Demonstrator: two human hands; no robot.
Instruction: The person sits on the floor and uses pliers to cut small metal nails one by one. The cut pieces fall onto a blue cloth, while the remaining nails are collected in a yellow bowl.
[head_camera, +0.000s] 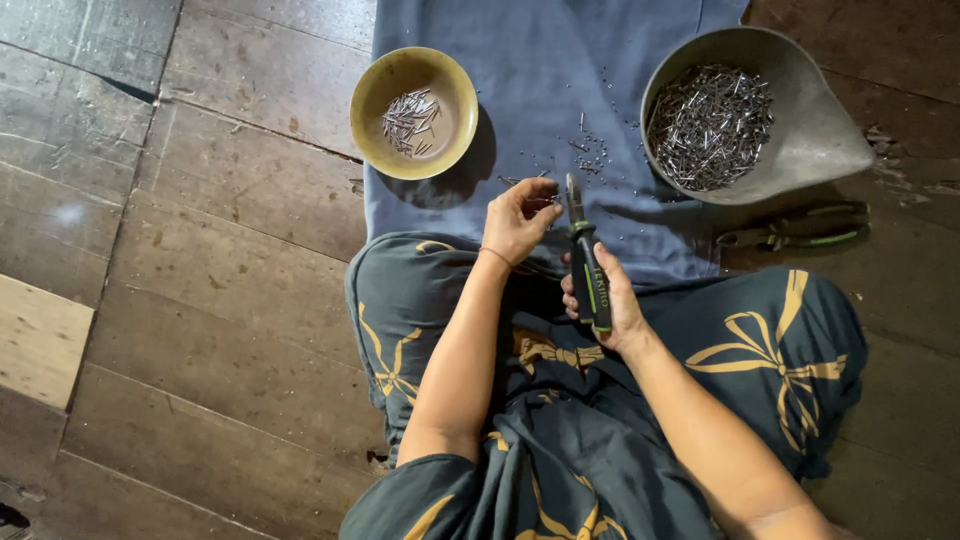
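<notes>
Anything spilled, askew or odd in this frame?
Yes: small metal pins lie scattered loose on the blue cloth between the yellow bowl and the grey scoop-shaped pan, outside both containers. A second pair of pliers lies off the cloth on the wooden floor.

right hand (612, 298) gripping pliers (585, 255), left hand (518, 215) pinching small pin (548, 196)
</notes>
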